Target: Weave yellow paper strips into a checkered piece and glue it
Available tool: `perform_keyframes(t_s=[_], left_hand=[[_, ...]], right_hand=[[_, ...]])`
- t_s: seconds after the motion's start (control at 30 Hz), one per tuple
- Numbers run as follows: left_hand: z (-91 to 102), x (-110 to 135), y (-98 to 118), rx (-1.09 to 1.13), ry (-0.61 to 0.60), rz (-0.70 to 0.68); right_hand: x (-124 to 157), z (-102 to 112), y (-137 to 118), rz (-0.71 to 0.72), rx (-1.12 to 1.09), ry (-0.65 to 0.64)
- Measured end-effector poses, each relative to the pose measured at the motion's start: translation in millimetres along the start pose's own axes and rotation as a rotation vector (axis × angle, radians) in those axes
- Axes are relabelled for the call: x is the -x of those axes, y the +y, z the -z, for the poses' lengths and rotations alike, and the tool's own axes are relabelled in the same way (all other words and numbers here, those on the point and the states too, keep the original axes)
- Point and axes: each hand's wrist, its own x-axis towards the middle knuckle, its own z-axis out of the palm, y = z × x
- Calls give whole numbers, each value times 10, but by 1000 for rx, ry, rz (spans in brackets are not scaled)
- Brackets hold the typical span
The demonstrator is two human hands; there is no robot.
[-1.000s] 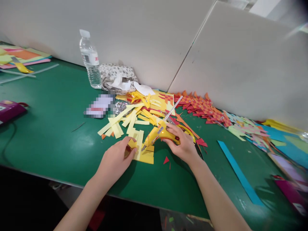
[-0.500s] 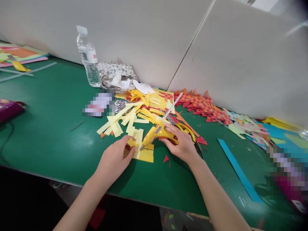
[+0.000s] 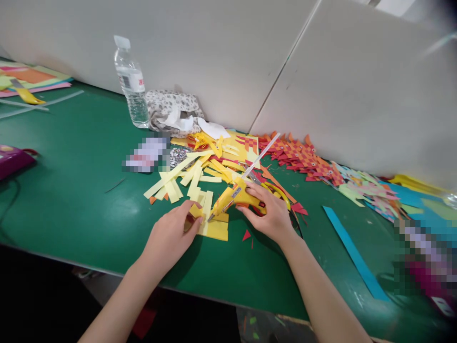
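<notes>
Two hands seemed busy gluing: the right hand (image 3: 269, 212) grasped the glue gun (image 3: 233, 194), tip at the yellow strips (image 3: 218, 232) on the table (image 3: 89, 200); the left hand (image 3: 174, 229) pinched their curled end (image 3: 195, 212). The next move likely needed steady strips.

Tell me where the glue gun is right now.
In the head view, the yellow glue gun is near the middle, in the right hand, its nozzle pointing down at the yellow strips by the left hand.
</notes>
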Motion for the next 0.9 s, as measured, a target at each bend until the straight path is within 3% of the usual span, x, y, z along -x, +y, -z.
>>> perform_keyframes(t_s=[0.2,0.9], left_hand=[[5,-3,8,-3,2,-5],[0,-3,-3,-3,8,-2]], right_hand=[[-5,7,-11,-22,-10,-64],[-29,55,-39,-90,-18,-76]])
